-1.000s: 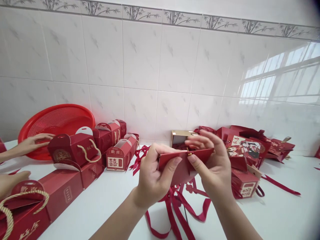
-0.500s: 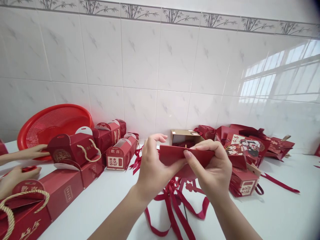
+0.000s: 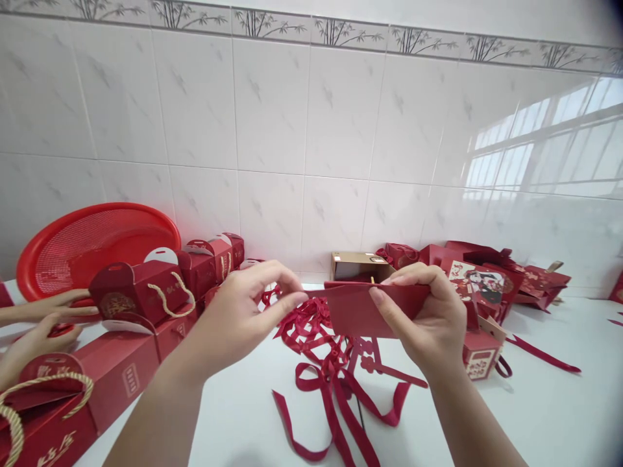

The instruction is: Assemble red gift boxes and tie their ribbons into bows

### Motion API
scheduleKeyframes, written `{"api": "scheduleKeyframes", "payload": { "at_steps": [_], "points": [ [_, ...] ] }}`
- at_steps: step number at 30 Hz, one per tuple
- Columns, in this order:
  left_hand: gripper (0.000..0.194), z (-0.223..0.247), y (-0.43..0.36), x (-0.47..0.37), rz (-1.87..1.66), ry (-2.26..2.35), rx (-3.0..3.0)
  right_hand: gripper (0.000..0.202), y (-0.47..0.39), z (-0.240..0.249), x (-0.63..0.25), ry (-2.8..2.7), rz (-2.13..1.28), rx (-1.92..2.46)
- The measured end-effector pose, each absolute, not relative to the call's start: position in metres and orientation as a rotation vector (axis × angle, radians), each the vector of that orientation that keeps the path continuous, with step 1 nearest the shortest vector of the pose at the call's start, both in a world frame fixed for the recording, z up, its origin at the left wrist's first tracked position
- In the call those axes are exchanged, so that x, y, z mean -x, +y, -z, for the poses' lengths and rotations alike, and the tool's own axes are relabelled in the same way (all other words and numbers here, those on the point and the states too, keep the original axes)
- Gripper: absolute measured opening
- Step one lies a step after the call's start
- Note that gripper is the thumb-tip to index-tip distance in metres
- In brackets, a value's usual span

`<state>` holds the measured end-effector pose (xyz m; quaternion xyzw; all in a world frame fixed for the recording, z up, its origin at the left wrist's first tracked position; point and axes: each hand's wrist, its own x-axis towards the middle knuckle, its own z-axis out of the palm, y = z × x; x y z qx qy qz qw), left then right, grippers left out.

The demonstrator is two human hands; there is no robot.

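Note:
In the head view, my right hand point(image 3: 428, 318) grips a folded red card box point(image 3: 360, 314) by its right end, thumb in front. A small gold tip stands at its top edge beside that thumb. My left hand point(image 3: 248, 318) is to the left of the box, thumb and forefinger pinched on a thin dark red strip point(image 3: 315, 294) that runs to the box's upper left corner. Whether the strip is ribbon or card I cannot tell. Below both hands, red ribbons point(image 3: 335, 389) with a bow and a tangled heap of more ribbon point(image 3: 306, 327) lie on the white table point(image 3: 233, 415).
Red gift boxes point(image 3: 121, 370) with rope handles line the left side, near a red plastic basket point(image 3: 29, 259). Another person's hands point(image 3: 58, 318) are at the far left. A cardboard box point(image 3: 360, 267) and piled red bags point(image 3: 481, 279) stand toward the tiled wall.
My left hand has moved left, off the box's body, and now pulls the strip out sideways. The box has shifted slightly right in my right hand, its front more visible.

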<state>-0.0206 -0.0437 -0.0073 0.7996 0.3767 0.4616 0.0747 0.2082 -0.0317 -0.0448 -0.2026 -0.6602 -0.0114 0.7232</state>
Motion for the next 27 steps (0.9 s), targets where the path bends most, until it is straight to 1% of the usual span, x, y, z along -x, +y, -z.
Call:
{"api": "scheduleKeyframes", "payload": {
  "at_steps": [2,3,5,7,9,12,13,16,18,23,25,27],
  "points": [
    [0.006,0.007,-0.047,0.023,-1.633,0.945,-2.263,0.024,-0.032,0.045,-0.209,-1.598,-0.018,0.409],
    [0.006,0.007,-0.049,0.022,-1.747,0.817,-2.176,0.024,-0.033,0.046,-0.209,-1.670,-0.041,0.384],
    [0.018,0.008,-0.052,0.018,-1.892,0.556,-1.997,0.025,-0.036,0.048,-0.207,-1.777,-0.083,0.333],
    [0.026,0.008,-0.055,0.012,-1.931,0.403,-1.877,0.025,-0.038,0.050,-0.204,-1.821,-0.104,0.287],
    [0.021,0.009,-0.056,0.007,-1.861,0.436,-1.866,0.026,-0.041,0.051,-0.203,-1.837,-0.110,0.251],
    [0.005,0.009,-0.056,0.003,-1.621,0.630,-1.924,0.027,-0.044,0.051,-0.203,-1.847,-0.092,0.223],
    [0.003,0.010,-0.056,0.003,-1.542,0.662,-1.932,0.026,-0.044,0.050,-0.203,-1.850,-0.080,0.224],
    [0.017,0.012,-0.055,0.001,-1.398,0.606,-1.968,0.026,-0.045,0.048,-0.204,-1.849,-0.032,0.238],
    [0.023,0.014,-0.056,0.000,-1.341,0.577,-2.017,0.025,-0.046,0.047,-0.204,-1.836,-0.011,0.250],
    [0.024,0.018,-0.056,-0.006,-1.398,0.689,-2.274,0.025,-0.047,0.045,-0.205,-1.846,-0.005,0.254],
    [0.028,0.018,-0.056,-0.010,-1.389,0.679,-2.293,0.026,-0.048,0.045,-0.206,-1.852,-0.002,0.244],
    [0.027,0.017,-0.057,-0.013,-1.348,0.646,-2.254,0.027,-0.048,0.044,-0.206,-1.849,-0.002,0.244]
  ]
}}
